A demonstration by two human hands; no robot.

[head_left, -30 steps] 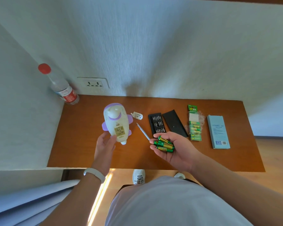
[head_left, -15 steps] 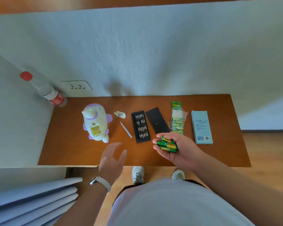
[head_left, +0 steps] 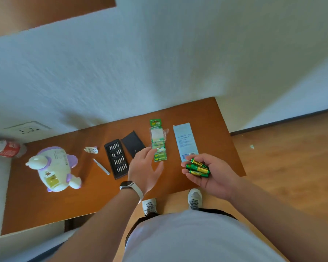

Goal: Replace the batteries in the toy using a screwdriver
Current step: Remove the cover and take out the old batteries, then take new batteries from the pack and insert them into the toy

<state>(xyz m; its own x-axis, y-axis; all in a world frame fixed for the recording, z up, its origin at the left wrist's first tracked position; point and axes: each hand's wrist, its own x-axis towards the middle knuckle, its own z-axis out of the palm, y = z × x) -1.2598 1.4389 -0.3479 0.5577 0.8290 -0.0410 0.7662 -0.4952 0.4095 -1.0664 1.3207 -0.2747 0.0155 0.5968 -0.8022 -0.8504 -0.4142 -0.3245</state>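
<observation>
The white and purple toy (head_left: 54, 167) lies on the wooden table (head_left: 36, 205) at the left, its open battery compartment facing up. The small battery cover (head_left: 91, 149) rests to its right, and a thin silver screwdriver (head_left: 101, 166) lies beside the black bit case (head_left: 116, 158). My right hand (head_left: 206, 173) is cupped palm up over the table's right end and holds several green and gold batteries (head_left: 197, 168). My left hand (head_left: 144, 171), fingers spread and holding nothing, hovers between the bit case and the green battery pack (head_left: 158, 141).
The bit case's black lid (head_left: 133, 143) lies behind my left hand. A light blue box (head_left: 185, 141) sits at the right. A plastic bottle (head_left: 6, 148) lies at the far left by a wall socket (head_left: 27, 128). My shoes (head_left: 194, 198) show below the table's near edge.
My left hand let go of the toy, which now lies on the table, and swept right toward the battery pack. The view shifted right. My right hand kept the batteries.
</observation>
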